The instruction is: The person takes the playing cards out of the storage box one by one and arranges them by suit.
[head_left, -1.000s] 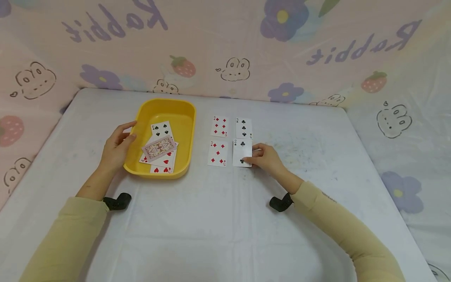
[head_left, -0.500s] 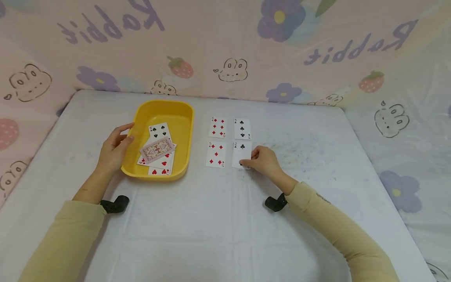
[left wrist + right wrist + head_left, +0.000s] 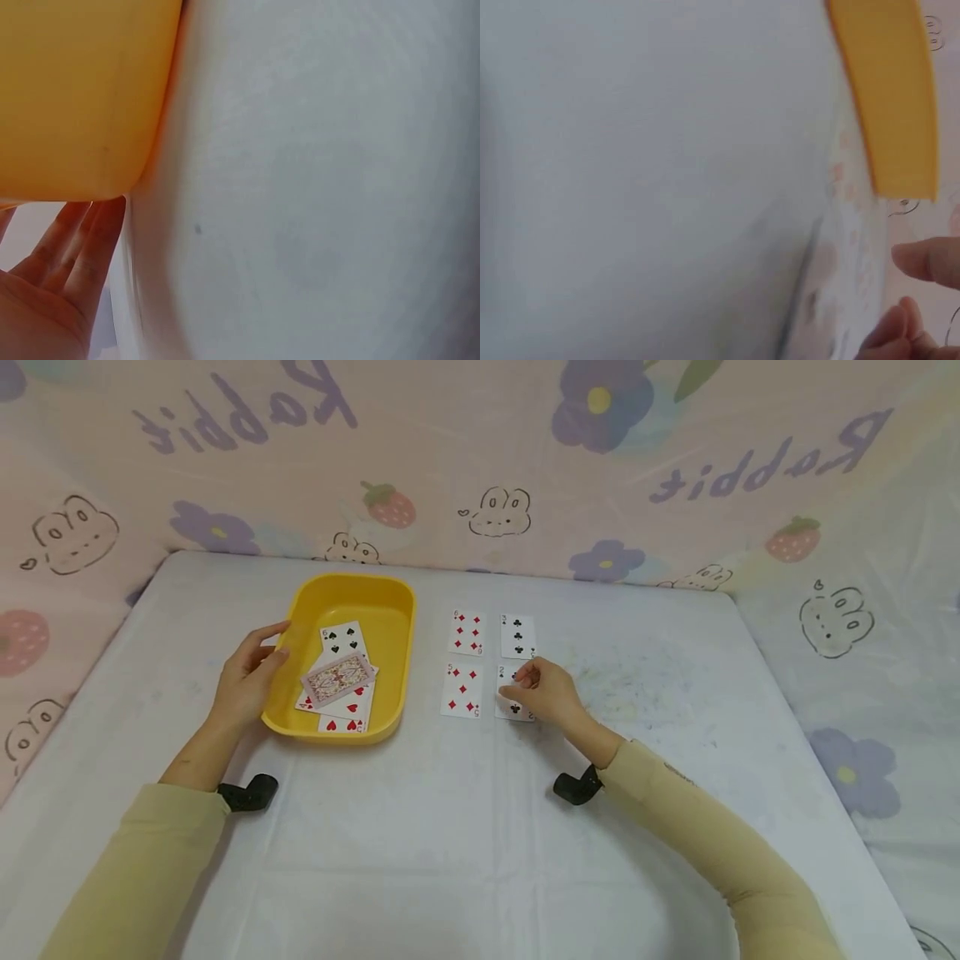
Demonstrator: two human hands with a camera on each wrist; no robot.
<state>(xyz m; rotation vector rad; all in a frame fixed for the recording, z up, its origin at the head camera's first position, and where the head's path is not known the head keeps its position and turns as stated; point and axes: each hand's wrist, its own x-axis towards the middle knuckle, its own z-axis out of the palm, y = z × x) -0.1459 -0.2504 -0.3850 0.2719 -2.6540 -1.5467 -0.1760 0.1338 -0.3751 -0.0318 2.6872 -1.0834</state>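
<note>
Head view: your left hand [image 3: 243,672] rests at nine o'clock of the yellow tray [image 3: 390,643], thumb at its rim, fingers fairly straight against the outer wall, probably to steady it. The tray's long axis runs from six to just past twelve. Inside, a face-down card [image 3: 337,679] lies over a six of spades [image 3: 341,635] and heart cards [image 3: 345,725], its long axis from about eight-thirty to two-thirty; the loose overlap suggests no set order. Towards three o'clock on the white table [image 3: 420,810], the five of diamonds [image 3: 461,691] has the six of diamonds [image 3: 467,632] just beyond it at twelve. Next come the two of clubs [image 3: 512,710], partly under your right hand [image 3: 547,692], and the three of clubs [image 3: 517,637] at its twelve. All four lie face up, long axes pointing twelve to six, seemingly grouped by suit. Your right hand's thumb and fingers stand apart, gripping nothing; whether they touch that card is unclear.
</note>
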